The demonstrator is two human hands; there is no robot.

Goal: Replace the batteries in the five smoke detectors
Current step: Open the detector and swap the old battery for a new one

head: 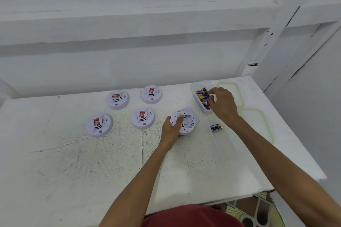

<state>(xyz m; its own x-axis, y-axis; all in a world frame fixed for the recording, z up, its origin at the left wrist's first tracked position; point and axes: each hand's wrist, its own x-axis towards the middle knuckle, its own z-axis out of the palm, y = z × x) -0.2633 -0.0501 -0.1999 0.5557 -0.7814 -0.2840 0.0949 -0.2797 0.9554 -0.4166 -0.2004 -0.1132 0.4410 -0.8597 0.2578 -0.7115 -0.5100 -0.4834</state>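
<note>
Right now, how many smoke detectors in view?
5: four face-up at far left, far middle, near left, near middle; one flipped over under the left hand.

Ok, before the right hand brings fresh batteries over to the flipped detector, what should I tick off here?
1. Open detector steadied by left hand: ok.
2. Its battery bay facing up and empty: ok.
3. Right hand at the battery tub: ok.
4. Battery actually pinched in the fingers: cannot tell.
5. Two loose batteries lying clear of the tub: ok.
6. Other four detectors opened: not ok, all face up.
</note>
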